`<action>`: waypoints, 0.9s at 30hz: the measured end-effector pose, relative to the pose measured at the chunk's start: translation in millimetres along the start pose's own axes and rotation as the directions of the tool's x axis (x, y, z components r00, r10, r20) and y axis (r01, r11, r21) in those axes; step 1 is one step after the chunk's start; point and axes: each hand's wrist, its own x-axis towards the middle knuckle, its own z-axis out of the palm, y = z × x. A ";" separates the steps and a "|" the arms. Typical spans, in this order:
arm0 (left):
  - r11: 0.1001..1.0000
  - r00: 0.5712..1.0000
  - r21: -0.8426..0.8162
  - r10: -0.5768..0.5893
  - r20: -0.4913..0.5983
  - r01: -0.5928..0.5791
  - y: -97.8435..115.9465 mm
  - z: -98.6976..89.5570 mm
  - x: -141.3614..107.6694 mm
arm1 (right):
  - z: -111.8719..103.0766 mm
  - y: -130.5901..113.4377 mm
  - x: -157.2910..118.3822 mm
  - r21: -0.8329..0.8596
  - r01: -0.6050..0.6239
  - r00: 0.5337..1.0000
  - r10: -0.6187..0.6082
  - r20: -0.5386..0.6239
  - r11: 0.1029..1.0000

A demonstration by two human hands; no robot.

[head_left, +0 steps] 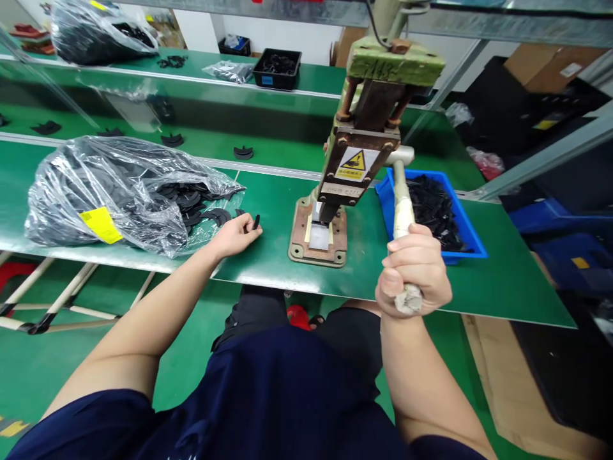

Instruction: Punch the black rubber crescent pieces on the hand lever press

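Note:
My right hand (414,271) is wrapped round the tape-covered lever handle (403,201) of a green hand press (357,137). The ram of the press stands over a small pale plate (318,236) on its bolted base (297,246). To the left of that base, my left hand (235,236) pinches a small black plastic part (256,222) between thumb and fingers, just above the table. Close behind the left hand lie curved black parts (218,216), spilling from the mouth of a clear plastic bag (105,185).
A blue bin (467,227) full of black pieces sits right of the press. Several curved black parts, one of them a loose part (243,153), lie on the green belt behind. A black bin (278,69) stands on the far shelf. The green table (268,265) ends near my lap.

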 end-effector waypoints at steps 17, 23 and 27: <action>0.794 0.982 -0.589 -0.051 0.182 0.150 67.0 74.5 39.1 | -2.6 -5.1 -2.2 -0.019 -0.057 0.998 0.057 0.018 0.998; 0.822 0.980 -0.541 -0.100 0.173 0.179 77.2 88.5 59.7 | -3.9 -5.7 -2.0 -0.016 -0.062 0.997 0.062 0.037 0.998; 0.862 0.949 -0.455 -0.089 0.302 0.225 85.1 93.8 70.2 | -4.9 -4.9 -2.6 -0.018 -0.062 0.997 0.062 0.041 0.998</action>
